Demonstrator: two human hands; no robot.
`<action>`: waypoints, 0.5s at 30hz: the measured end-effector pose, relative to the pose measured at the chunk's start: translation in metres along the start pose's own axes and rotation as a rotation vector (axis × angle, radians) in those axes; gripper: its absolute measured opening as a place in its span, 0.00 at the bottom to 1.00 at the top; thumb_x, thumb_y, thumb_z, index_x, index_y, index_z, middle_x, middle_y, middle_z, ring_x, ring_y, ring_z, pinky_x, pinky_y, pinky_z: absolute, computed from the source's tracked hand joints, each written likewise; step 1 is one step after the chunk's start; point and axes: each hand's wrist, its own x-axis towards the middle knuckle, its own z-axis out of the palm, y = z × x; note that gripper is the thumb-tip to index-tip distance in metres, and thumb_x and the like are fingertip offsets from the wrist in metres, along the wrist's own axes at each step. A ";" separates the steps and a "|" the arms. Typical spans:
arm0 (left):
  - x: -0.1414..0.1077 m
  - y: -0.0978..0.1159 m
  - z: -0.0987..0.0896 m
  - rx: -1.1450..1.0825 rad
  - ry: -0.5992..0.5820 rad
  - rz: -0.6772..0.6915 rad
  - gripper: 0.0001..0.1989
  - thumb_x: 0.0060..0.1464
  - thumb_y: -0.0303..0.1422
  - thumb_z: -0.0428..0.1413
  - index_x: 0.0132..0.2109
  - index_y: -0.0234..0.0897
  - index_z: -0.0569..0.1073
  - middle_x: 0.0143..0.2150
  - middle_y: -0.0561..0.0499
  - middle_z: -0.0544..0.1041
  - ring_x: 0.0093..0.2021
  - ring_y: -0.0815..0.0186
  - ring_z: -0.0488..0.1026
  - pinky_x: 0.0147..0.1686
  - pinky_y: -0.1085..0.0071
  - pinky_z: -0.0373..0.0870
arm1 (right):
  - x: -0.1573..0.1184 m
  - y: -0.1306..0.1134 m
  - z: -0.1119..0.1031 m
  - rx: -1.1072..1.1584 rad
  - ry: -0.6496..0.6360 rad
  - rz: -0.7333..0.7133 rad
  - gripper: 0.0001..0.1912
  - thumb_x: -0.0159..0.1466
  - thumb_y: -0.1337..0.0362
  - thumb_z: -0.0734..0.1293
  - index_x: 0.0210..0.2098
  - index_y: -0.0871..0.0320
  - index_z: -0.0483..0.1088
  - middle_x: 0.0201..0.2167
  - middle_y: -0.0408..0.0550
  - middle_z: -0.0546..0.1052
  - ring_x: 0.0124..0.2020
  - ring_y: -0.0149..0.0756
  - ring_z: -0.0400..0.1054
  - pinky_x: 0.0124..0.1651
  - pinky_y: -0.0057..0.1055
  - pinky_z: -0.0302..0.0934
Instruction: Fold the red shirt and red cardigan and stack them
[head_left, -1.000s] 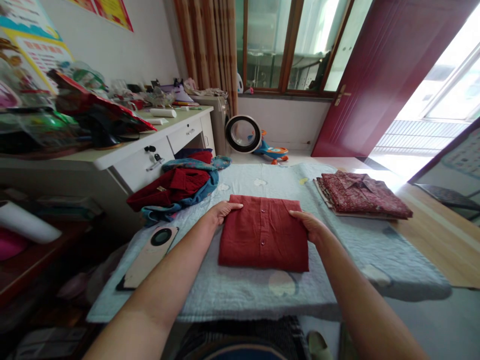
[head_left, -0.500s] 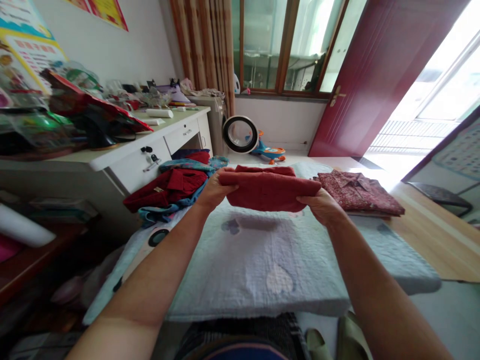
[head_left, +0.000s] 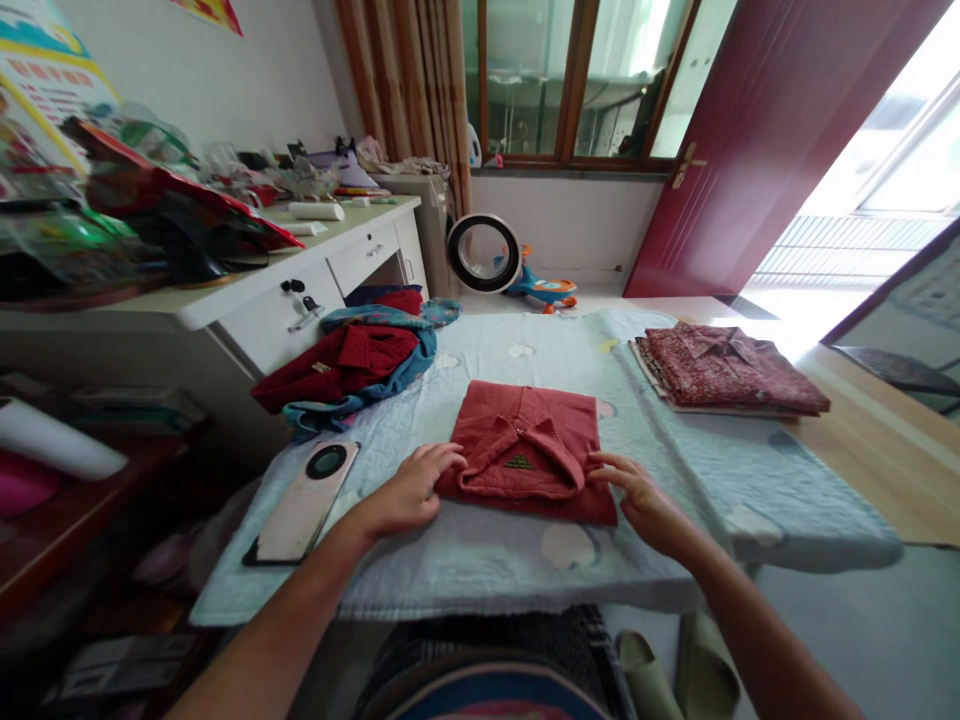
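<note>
A folded red shirt (head_left: 529,410) lies flat on the cloth-covered table, its collar facing me and a dark label showing inside the neck. My left hand (head_left: 412,488) rests at the shirt's left edge, fingertips touching the fabric, thumb apart from the fingers. At the opposite edge, the spread fingers of my right hand (head_left: 637,495) touch the shirt near the collar. Neither hand grips it.
To the right is a stack of folded patterned shirts (head_left: 739,368). Rumpled red and blue clothes (head_left: 360,365) lie at the left, with a phone (head_left: 304,505) nearer me. A white desk (head_left: 300,290) crowded with objects borders the left side.
The red shirt, held up by both hands before, has come down onto the table with its collar toward me. Both hands have lowered and loosened their hold.
</note>
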 end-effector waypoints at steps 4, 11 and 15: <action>0.018 0.028 -0.010 0.063 0.094 -0.017 0.24 0.43 0.21 0.51 0.49 0.39 0.72 0.60 0.45 0.68 0.62 0.55 0.62 0.63 0.57 0.57 | 0.020 -0.034 -0.007 -0.081 0.110 0.070 0.17 0.60 0.72 0.57 0.40 0.54 0.74 0.44 0.49 0.76 0.48 0.40 0.69 0.54 0.40 0.61; 0.068 0.064 0.012 0.252 0.197 -0.030 0.13 0.55 0.31 0.57 0.48 0.39 0.73 0.50 0.45 0.73 0.51 0.56 0.69 0.55 0.59 0.65 | 0.053 -0.085 0.035 -0.234 0.156 0.092 0.15 0.65 0.62 0.63 0.50 0.57 0.71 0.42 0.53 0.72 0.44 0.43 0.66 0.50 0.38 0.60; 0.077 0.059 0.024 0.293 0.228 -0.119 0.19 0.54 0.35 0.59 0.53 0.35 0.71 0.53 0.41 0.71 0.54 0.52 0.67 0.56 0.58 0.64 | 0.051 -0.078 0.055 -0.364 0.095 0.090 0.18 0.65 0.69 0.60 0.52 0.56 0.72 0.39 0.52 0.72 0.42 0.41 0.66 0.48 0.35 0.59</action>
